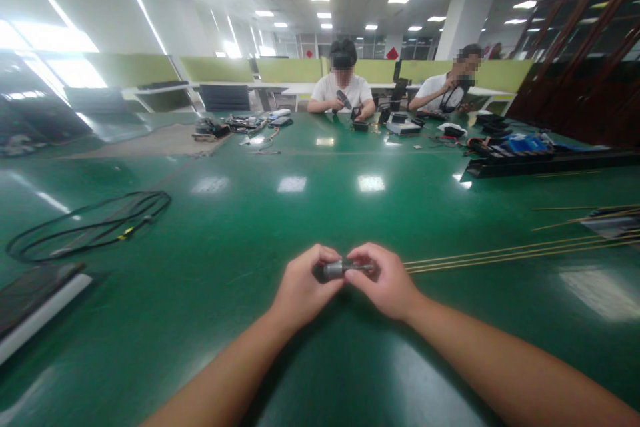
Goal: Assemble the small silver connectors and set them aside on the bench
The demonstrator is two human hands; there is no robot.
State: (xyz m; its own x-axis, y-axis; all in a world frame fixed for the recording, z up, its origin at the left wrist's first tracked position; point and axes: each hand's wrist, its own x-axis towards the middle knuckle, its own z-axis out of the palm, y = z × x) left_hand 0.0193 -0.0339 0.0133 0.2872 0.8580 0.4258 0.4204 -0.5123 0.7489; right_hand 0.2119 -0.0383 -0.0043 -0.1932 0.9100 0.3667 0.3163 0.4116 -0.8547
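Head view: left hand [300, 290] and right hand [385, 280] together near the bench's near edge, each grip pinched on one end of a small grey metal cylinder [334, 269]. Best handled with steady fingertips, part level. Glossy green bench [280, 213]; black cable coil [90, 223] toward left edge, thin rods [500, 255] toward right; two seated people at far edge, office lights overhead.

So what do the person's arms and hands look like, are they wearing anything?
Both arms are bare from the bottom edge of the picture up to the wrists: no sleeves show. The left hand and the right hand wear no gloves, and no watch, ring or band can be seen on them.
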